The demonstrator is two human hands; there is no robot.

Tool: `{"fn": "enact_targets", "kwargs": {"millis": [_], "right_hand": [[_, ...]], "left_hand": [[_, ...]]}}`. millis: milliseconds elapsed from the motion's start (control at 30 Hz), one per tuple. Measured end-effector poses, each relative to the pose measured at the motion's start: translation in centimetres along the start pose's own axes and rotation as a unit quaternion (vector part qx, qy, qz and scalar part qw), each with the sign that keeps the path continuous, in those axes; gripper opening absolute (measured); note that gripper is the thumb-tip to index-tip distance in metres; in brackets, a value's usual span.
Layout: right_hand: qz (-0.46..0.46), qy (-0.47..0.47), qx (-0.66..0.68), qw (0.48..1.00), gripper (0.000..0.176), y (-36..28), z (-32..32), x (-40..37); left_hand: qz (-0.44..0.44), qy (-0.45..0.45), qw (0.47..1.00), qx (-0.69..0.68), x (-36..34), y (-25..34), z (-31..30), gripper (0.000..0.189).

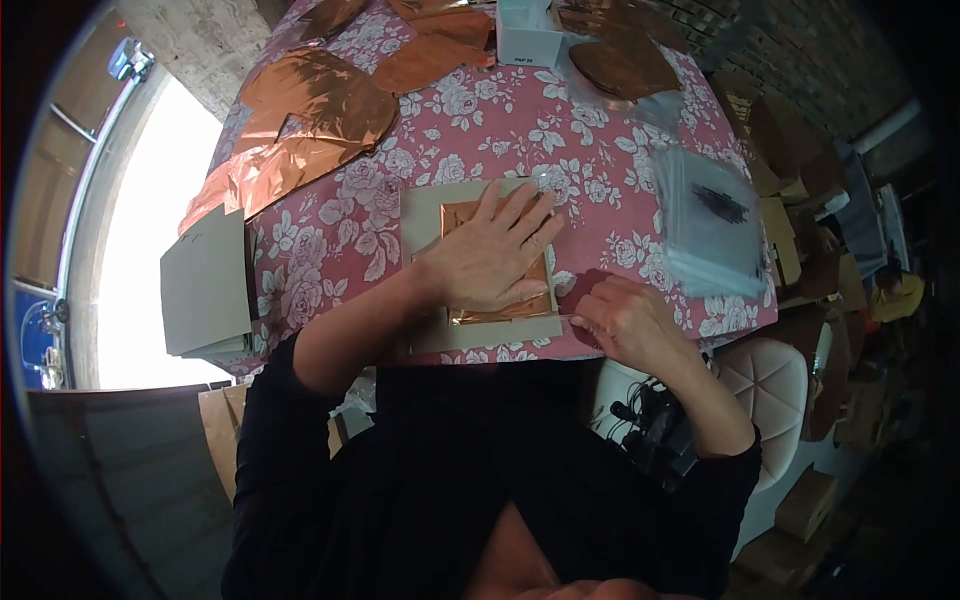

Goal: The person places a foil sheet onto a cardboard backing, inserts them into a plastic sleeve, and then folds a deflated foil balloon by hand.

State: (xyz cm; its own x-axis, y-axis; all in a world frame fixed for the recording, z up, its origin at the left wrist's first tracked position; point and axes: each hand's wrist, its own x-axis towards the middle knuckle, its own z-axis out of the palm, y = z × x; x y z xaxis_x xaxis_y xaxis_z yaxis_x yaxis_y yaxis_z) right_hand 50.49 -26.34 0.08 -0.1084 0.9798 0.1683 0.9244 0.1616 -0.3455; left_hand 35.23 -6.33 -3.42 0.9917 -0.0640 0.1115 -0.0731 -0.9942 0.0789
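Observation:
My left hand [497,250] lies flat with its fingers spread, pressing on a folded copper-coloured foil sheet [500,310]. Under the foil is a grey-beige cardboard sheet [425,335], close to the table's front edge. At the board's lower right corner my right hand [630,322] is closed, its thumb and finger pinching a thin transparent edge, which looks like part of a clear plastic bag [568,318] around the board. Much of the foil is hidden beneath my left hand.
A flowered pink cloth covers the table [330,235]. At left stands a stack of cardboard sheets [208,285]; clear plastic bags [712,235] lie at right. Large copper foil pieces [320,110] and a white box [528,45] are farther back. A padded chair [768,400] stands at right.

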Motion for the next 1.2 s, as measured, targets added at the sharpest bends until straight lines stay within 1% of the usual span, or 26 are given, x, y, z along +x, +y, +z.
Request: {"fn": "enact_targets", "kwargs": {"millis": [267,333,567,733,800,833,1033,1067,1133,1200], "right_hand": [[-0.020,-0.009,-0.008,1.000,0.011,0.1,0.4,0.1],[-0.023,-0.008,-0.003,1.000,0.008,0.2,0.8,0.0],[-0.022,-0.009,-0.012,1.000,0.006,0.1,0.8,0.3],[-0.024,-0.008,0.016,1.000,0.004,0.3,1.0,0.3],[-0.017,-0.018,0.010,1.000,0.004,0.3,1.1,0.3],[-0.011,-0.027,0.003,1.000,0.007,0.3,1.1,0.3],[0.001,-0.039,-0.005,0.999,0.009,0.1,1.2,0.3],[0.001,-0.039,-0.005,0.999,0.009,0.2,1.3,0.3],[-0.020,0.001,0.007,1.000,0.010,0.3,1.7,0.2],[-0.019,0.004,0.009,1.000,0.010,0.2,1.6,0.3]], "left_hand": [[0.003,0.004,1.000,0.000,0.1,0.0,0.0,0.082],[0.002,0.007,1.000,-0.004,0.2,0.0,0.1,0.085],[0.001,0.012,1.000,-0.015,0.1,0.2,-0.3,0.093],[0.012,0.031,0.999,-0.010,0.0,0.2,-0.3,0.100],[0.013,0.032,0.999,-0.010,0.0,0.3,-0.3,0.101],[0.014,0.033,0.999,-0.009,0.0,0.3,-0.4,0.103],[0.019,0.034,0.999,-0.010,0.1,0.3,-0.3,0.108],[0.019,0.033,0.999,-0.010,0.1,0.3,-0.3,0.108],[0.019,0.032,0.999,-0.010,0.1,0.3,-0.4,0.111],[0.018,0.031,0.999,-0.010,0.1,0.4,-0.4,0.113]]}}
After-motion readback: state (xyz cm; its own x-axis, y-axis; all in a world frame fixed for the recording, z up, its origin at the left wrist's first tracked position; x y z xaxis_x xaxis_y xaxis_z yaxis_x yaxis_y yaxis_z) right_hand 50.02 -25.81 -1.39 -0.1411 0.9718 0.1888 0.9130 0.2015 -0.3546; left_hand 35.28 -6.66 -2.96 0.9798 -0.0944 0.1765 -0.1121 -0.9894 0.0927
